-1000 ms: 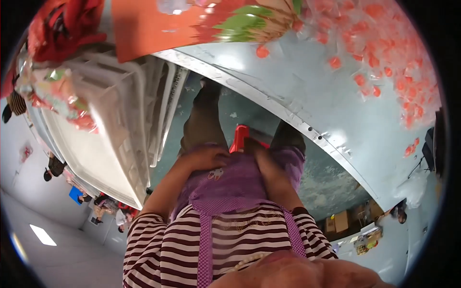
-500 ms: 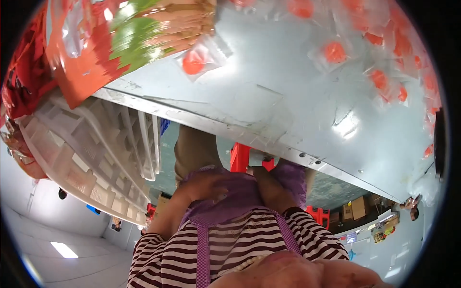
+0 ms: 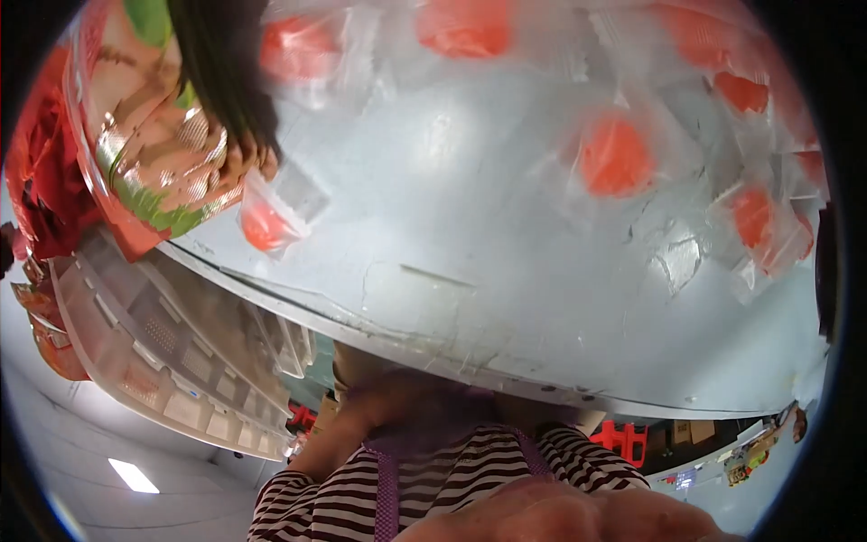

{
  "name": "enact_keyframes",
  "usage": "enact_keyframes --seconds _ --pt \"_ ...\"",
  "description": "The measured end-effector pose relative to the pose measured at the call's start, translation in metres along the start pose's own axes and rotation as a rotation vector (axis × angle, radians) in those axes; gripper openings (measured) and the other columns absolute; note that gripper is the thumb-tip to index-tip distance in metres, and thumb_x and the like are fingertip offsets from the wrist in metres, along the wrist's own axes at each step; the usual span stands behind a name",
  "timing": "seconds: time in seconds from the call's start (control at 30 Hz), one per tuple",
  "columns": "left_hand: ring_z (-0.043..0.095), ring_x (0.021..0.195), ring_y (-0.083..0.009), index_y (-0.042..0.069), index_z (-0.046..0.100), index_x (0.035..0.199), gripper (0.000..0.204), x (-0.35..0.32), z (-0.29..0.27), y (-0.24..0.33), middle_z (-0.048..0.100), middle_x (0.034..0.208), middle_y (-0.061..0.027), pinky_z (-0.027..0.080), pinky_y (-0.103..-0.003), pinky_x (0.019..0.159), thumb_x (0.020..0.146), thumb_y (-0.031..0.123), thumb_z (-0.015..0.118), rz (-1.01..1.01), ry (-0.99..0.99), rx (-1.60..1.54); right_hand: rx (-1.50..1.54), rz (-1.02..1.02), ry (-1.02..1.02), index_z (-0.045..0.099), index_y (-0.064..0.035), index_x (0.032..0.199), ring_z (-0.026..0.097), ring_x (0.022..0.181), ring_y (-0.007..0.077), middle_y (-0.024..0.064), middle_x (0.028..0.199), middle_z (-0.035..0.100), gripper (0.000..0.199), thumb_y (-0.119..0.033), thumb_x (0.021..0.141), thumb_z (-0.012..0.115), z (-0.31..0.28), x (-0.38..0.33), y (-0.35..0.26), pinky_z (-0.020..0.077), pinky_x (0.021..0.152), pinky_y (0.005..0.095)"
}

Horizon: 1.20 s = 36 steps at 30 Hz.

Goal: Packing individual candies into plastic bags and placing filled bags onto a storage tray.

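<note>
My left hand [image 3: 397,400] is over my purple apron [image 3: 433,429], just below the table edge. It is dark and smeared, so its fingers cannot be read. My right forearm [image 3: 533,413] runs under the same edge, where the right hand is hidden. Above them is the pale grey table [image 3: 433,208]. On it lies a clear sachet [image 3: 268,223] with an orange-red piece inside, beside a glossy printed bag [image 3: 163,135] in red, green and brown. Another sachet [image 3: 617,155] with a round orange-red piece lies farther right. Neither hand visibly touches these.
Several more orange-red sachets [image 3: 465,27] lie along the table's far and right sides. A dark streaked shape [image 3: 221,72], unclear in kind, overlaps the printed bag. White plastic crates [image 3: 167,361] stand at the left below the table edge. A red stool [image 3: 621,440] shows under the table.
The view has shifted closer to the table, whose edge now covers more of my lap and hands. A dark streaked shape has appeared by the printed bag. My right hand has gone from sight.
</note>
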<state>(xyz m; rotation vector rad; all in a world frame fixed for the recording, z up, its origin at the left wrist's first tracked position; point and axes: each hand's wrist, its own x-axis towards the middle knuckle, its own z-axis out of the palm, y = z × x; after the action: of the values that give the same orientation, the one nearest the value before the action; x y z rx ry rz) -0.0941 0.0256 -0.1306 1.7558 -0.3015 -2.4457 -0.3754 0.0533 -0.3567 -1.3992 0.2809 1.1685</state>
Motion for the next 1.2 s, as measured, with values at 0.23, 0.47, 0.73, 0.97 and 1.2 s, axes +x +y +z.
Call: enact_keyframes --seconds 0.23,0.47,0.73,0.97,1.2 --pt "0.042 0.120 -0.0348 0.011 0.047 0.126 0.055 0.005 -0.014 0.017 0.046 0.129 -0.0171 0.033 -0.041 0.101 0.082 0.043 0.055 -0.004 -0.090 0.204 0.099 -0.056 0.037 0.060 -0.0021 0.103 0.059 0.098 0.0336 0.0240 0.105 0.059 0.035 -0.027 0.078 0.054 0.016 0.034 0.015 0.0456 0.085 0.0436" --pt "0.051 0.109 -0.0335 0.010 0.051 0.121 0.046 -0.008 -0.016 0.025 0.055 0.117 -0.0173 0.039 -0.041 0.094 0.083 0.035 0.058 0.095 -0.086 0.245 0.138 -0.095 0.044 0.059 -0.0024 0.106 0.058 0.100 0.0332 0.0240 0.107 0.059 0.037 -0.027 0.079 0.054 0.008 0.050 -0.002 0.0446 0.087 0.0435" --pt "0.058 0.098 -0.0327 0.017 0.057 0.117 0.042 -0.006 -0.014 0.006 0.060 0.107 -0.0156 0.045 -0.041 0.085 0.082 0.040 0.057 0.374 0.300 0.238 -0.069 -0.219 0.246 0.056 -0.0025 0.110 0.056 0.104 0.0320 0.0226 0.112 0.056 0.038 -0.025 0.080 0.053 -0.059 0.067 -0.007 0.0426 0.090 0.0421" --pt "0.061 0.089 -0.0335 0.013 0.060 0.112 0.043 -0.010 -0.056 0.029 0.063 0.099 -0.0173 0.047 -0.043 0.081 0.081 0.043 0.057 0.315 0.392 0.400 -0.376 -0.489 0.701 0.049 -0.0017 0.117 0.049 0.113 0.0285 0.0175 0.125 0.049 0.036 -0.013 0.084 0.048 -0.165 0.104 -0.029 0.0376 0.096 0.0368" --pt "0.060 0.090 -0.0336 0.011 0.059 0.111 0.039 0.000 -0.082 0.018 0.062 0.100 -0.0179 0.047 -0.041 0.081 0.082 0.037 0.057 0.549 0.630 0.349 -0.327 -0.613 0.515 0.049 -0.0018 0.119 0.047 0.115 0.0280 0.0173 0.124 0.050 0.036 -0.011 0.084 0.048 -0.180 -0.159 0.185 0.0362 0.097 0.0363"
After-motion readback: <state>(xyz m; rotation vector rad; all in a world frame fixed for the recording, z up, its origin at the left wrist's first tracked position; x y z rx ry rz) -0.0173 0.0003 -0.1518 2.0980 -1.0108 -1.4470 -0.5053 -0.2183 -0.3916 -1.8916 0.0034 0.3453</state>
